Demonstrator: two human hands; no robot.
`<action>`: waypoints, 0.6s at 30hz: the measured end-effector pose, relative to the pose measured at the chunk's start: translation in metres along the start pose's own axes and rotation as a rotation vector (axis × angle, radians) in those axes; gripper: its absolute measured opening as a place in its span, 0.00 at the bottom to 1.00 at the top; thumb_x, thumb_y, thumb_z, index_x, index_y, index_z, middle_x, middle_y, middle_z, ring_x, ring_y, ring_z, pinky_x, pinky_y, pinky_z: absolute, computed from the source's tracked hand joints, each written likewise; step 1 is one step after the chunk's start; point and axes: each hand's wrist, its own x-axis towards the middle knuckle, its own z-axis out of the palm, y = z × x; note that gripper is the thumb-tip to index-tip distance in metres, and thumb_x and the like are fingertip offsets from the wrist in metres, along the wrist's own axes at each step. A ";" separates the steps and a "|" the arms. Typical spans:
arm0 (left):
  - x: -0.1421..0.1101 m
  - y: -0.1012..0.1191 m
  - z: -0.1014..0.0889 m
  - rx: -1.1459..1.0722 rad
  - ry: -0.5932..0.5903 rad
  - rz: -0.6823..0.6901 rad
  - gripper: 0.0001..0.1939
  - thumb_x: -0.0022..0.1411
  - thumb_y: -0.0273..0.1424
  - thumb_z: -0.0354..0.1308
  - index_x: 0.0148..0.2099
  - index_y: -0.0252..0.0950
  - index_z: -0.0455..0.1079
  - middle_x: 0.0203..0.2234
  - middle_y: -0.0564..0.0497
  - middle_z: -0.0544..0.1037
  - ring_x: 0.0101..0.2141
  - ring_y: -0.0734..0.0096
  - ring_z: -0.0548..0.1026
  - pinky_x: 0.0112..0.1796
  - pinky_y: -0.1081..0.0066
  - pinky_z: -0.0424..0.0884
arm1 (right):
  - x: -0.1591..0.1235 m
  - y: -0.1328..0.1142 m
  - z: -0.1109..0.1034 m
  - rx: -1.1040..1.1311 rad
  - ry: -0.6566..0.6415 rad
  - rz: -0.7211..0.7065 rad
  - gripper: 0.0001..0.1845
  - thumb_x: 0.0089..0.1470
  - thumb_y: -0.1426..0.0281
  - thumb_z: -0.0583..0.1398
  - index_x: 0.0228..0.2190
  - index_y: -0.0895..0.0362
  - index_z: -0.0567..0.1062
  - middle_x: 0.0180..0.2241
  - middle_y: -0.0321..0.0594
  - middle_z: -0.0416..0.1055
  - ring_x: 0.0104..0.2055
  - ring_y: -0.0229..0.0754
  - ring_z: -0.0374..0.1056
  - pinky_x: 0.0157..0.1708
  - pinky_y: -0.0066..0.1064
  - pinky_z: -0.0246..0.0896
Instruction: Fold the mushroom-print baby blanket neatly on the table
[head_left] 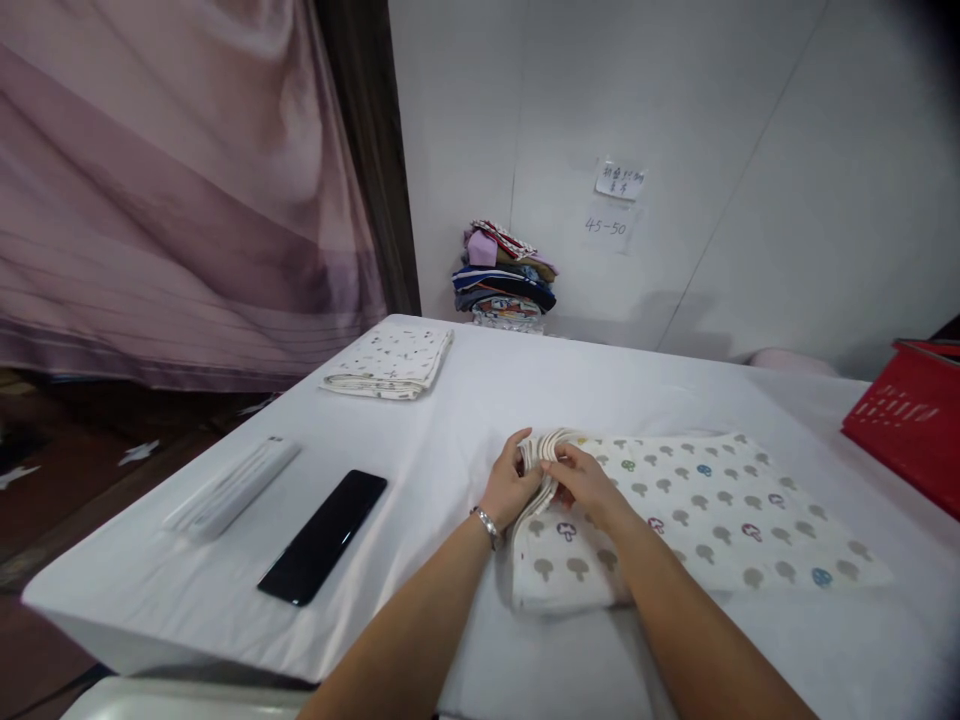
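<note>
A white cloth with a mushroom print lies folded in several layers across the right half of the table. Its left end is bunched up, the layered edges showing. My left hand, with a bracelet at the wrist, is closed around those edges from the left. From the right, my right hand pinches the same gathered layers, its fingertips close to the left ones. Part of the gripped fabric is hidden behind my fingers.
Another folded printed cloth lies at the table's far left corner. Nearer are a white wrapped roll and a black phone. A red basket stands at the right edge. Beyond the white table is a fabric stack.
</note>
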 end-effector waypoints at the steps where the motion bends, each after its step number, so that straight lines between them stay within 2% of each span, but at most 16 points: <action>1: -0.001 -0.001 0.000 0.047 -0.002 0.015 0.32 0.51 0.28 0.55 0.59 0.38 0.54 0.26 0.57 0.69 0.25 0.77 0.66 0.28 0.75 0.61 | 0.000 0.001 0.000 -0.010 0.007 -0.011 0.14 0.45 0.58 0.59 0.28 0.56 0.67 0.15 0.29 0.63 0.15 0.34 0.58 0.11 0.23 0.50; 4: -0.003 -0.001 -0.001 0.183 -0.017 0.056 0.32 0.51 0.28 0.56 0.60 0.40 0.55 0.23 0.59 0.67 0.23 0.78 0.64 0.27 0.75 0.59 | 0.003 0.008 -0.001 -0.062 0.066 -0.074 0.15 0.44 0.57 0.61 0.25 0.56 0.67 0.16 0.29 0.63 0.16 0.33 0.57 0.14 0.23 0.50; 7: -0.003 0.000 -0.001 0.202 -0.015 0.053 0.34 0.51 0.28 0.56 0.60 0.41 0.54 0.21 0.60 0.64 0.23 0.78 0.63 0.27 0.75 0.59 | 0.009 0.017 -0.001 -0.076 0.112 -0.111 0.15 0.44 0.59 0.61 0.26 0.57 0.67 0.18 0.30 0.64 0.19 0.33 0.58 0.17 0.24 0.52; 10: -0.001 0.001 -0.001 0.104 0.033 0.006 0.34 0.50 0.28 0.55 0.61 0.39 0.53 0.20 0.61 0.62 0.23 0.78 0.62 0.27 0.75 0.59 | 0.012 0.023 0.000 0.043 0.070 -0.103 0.15 0.45 0.59 0.60 0.28 0.57 0.67 0.19 0.30 0.64 0.20 0.34 0.59 0.19 0.25 0.53; 13: 0.002 0.002 -0.002 -0.064 0.107 -0.076 0.33 0.50 0.28 0.54 0.60 0.36 0.53 0.21 0.59 0.65 0.23 0.77 0.63 0.28 0.75 0.60 | 0.012 0.025 0.001 0.131 0.063 -0.116 0.15 0.46 0.58 0.60 0.27 0.56 0.65 0.18 0.29 0.62 0.20 0.34 0.59 0.19 0.25 0.53; 16: 0.003 0.003 -0.001 -0.219 0.163 -0.141 0.34 0.49 0.29 0.55 0.59 0.35 0.52 0.25 0.57 0.69 0.25 0.77 0.66 0.29 0.74 0.62 | 0.011 0.028 0.001 0.124 0.086 -0.112 0.14 0.46 0.58 0.60 0.25 0.55 0.63 0.16 0.27 0.59 0.18 0.33 0.56 0.17 0.25 0.50; 18: 0.003 0.003 0.000 -0.236 0.179 -0.150 0.34 0.48 0.30 0.56 0.59 0.36 0.53 0.24 0.58 0.68 0.25 0.77 0.66 0.29 0.75 0.61 | 0.013 0.029 0.001 0.074 0.098 -0.095 0.14 0.47 0.59 0.59 0.24 0.55 0.63 0.15 0.27 0.57 0.16 0.33 0.54 0.16 0.25 0.48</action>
